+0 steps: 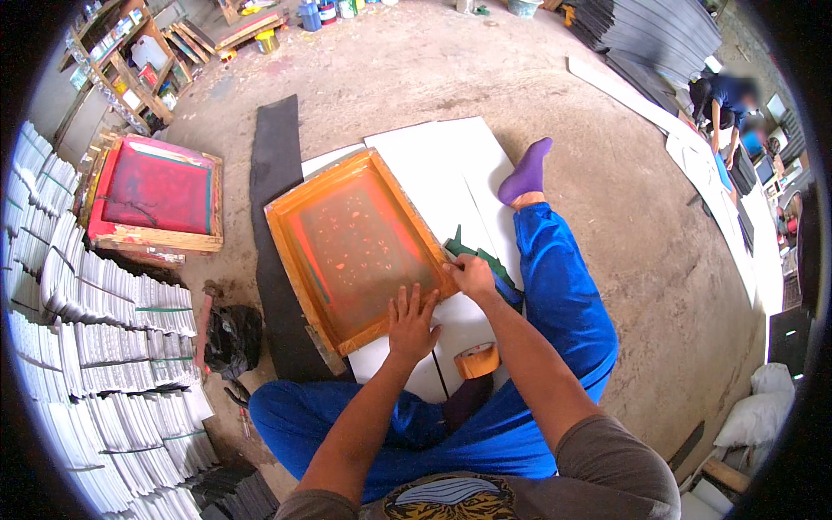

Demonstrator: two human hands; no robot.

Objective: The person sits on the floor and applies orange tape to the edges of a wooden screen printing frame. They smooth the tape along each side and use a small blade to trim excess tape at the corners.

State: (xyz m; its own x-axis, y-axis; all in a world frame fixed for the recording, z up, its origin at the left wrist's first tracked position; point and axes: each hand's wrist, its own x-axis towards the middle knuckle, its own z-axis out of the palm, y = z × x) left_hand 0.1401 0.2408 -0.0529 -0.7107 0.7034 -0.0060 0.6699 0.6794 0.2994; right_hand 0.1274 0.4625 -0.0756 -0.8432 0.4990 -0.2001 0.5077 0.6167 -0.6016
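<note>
A screen printing frame (403, 199) with an orange-stained wooden rim lies tilted before me on white sheets (442, 160). Its mesh (364, 234) is brownish with pale orange spots and a reddish edge. My left hand (413, 322) rests flat, fingers spread, over the near edge of the mesh and rim. At the frame's right side my right hand (471, 276) is closed, fingertips pressed together by the rim; what they pinch is hidden. A green object (472, 247) lies partly beneath that hand. Near my lap stands a roll of orange-tan tape (477, 360).
Another frame with red mesh (160, 186) sits on a stack at left, above tall piles of white sheets (113, 347). A dark mat (276, 156) and black plastic bag (234, 338) lie nearby. A person (728, 100) bends at far right. Shelves (121, 74) stand back left.
</note>
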